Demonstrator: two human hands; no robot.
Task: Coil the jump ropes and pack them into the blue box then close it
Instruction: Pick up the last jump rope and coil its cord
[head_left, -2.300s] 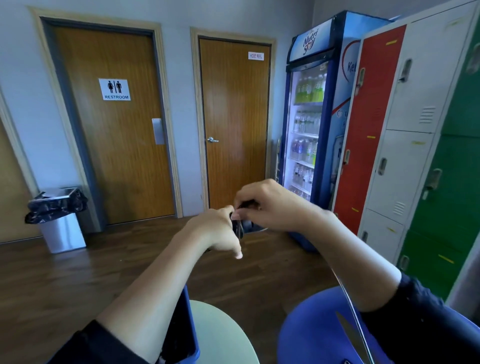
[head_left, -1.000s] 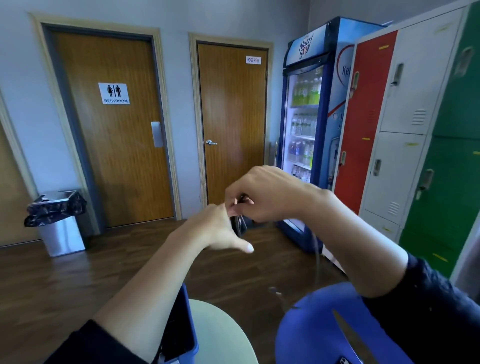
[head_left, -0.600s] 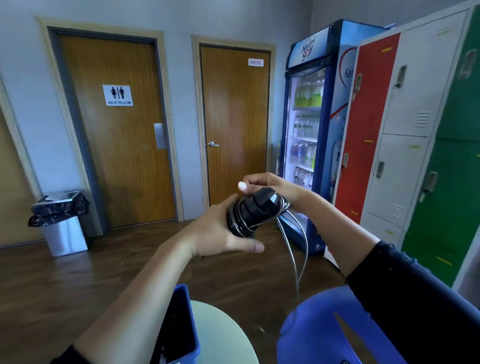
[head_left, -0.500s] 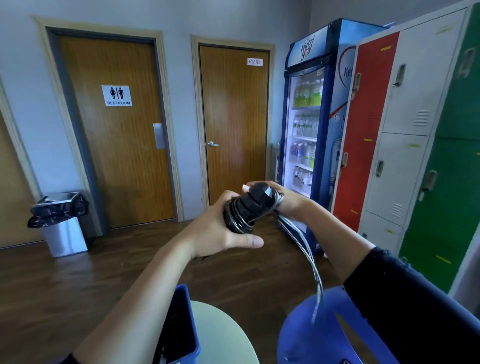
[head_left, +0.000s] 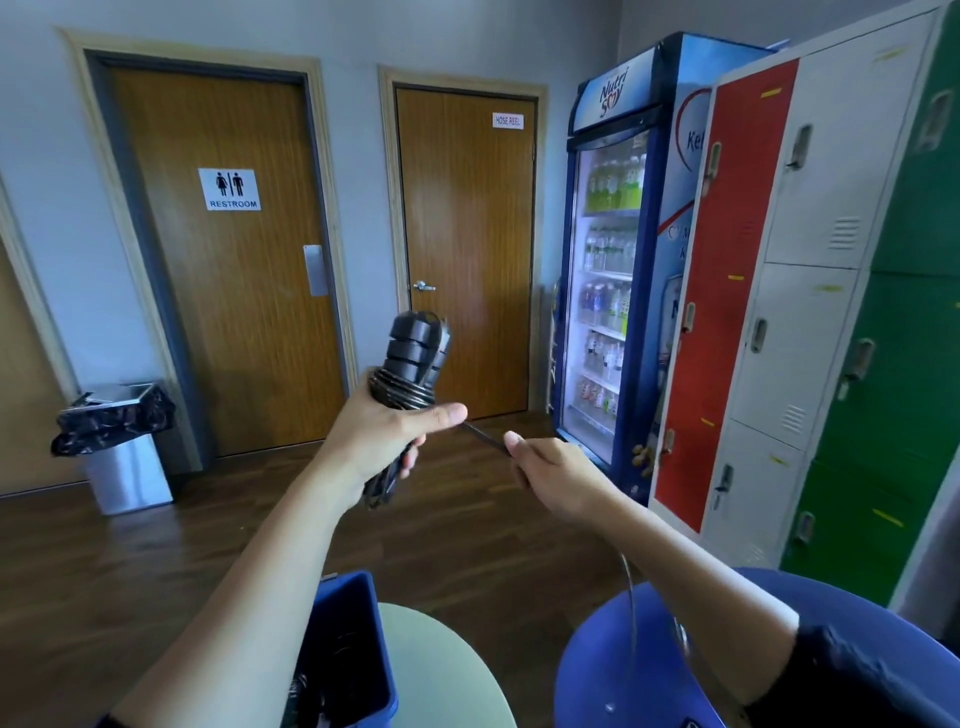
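Open wooden floor (head_left: 130, 561) stretches ahead to the far doors; lockers (head_left: 810, 312) and a drinks fridge (head_left: 618, 260) close off the right side. The left hand (head_left: 379, 441) is wrapped tight around the black jump rope handles (head_left: 410, 358), held upright with cord coiled about them. The right hand (head_left: 561, 478) pinches the loose black cord (head_left: 483, 439), drawn taut. Near left, the open blue plastic box (head_left: 353, 654) sits on the pale round counter (head_left: 447, 675), beside a blue chair (head_left: 623, 675).

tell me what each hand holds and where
Left hand grips the handles at the wrapped middle; right hand pinches the loose cord near them.
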